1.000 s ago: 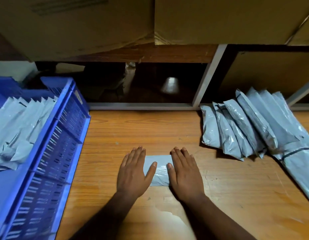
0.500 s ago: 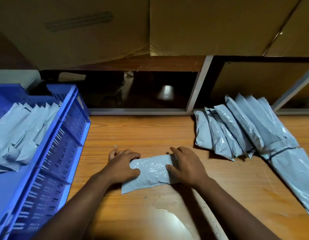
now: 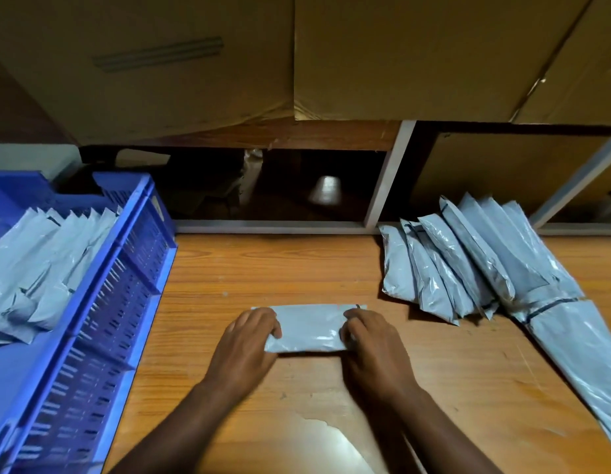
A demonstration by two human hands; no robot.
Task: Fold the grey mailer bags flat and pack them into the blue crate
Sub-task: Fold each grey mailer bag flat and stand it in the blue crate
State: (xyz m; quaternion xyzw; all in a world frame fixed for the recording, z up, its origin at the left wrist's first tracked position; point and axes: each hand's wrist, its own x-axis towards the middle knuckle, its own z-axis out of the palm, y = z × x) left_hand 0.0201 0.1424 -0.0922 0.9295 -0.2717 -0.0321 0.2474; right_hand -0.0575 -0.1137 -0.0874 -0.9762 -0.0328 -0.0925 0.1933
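Left hand (image 3: pixel 244 340) and right hand (image 3: pixel 372 343) grip ends of folded mailer (image 3: pixel 309 328) on table (image 3: pixel 263 268). Risk: slick plastic springs open en route to crate (image 3: pixel 126 285).

The mailer bag (image 3: pixel 309 328) under my fingers looks like thin grey plastic film, glossy, with small crinkles that catch the light. The stack of mailers (image 3: pixel 468 265) leaning at my right has the same shiny, wrinkled skin, and so do the packed bags (image 3: pixel 40 265) in the blue crate (image 3: pixel 102 323), which is hard moulded plastic, slotted along its wall, with a dull sheen. My table (image 3: pixel 280 268) is wood-grain, smooth and slightly glossy, with a worn pale patch (image 3: pixel 331 443) near me. Above hang matt brown cardboard boxes (image 3: pixel 399 56); the frame (image 3: pixel 387 176) behind looks painted, pale and smooth.
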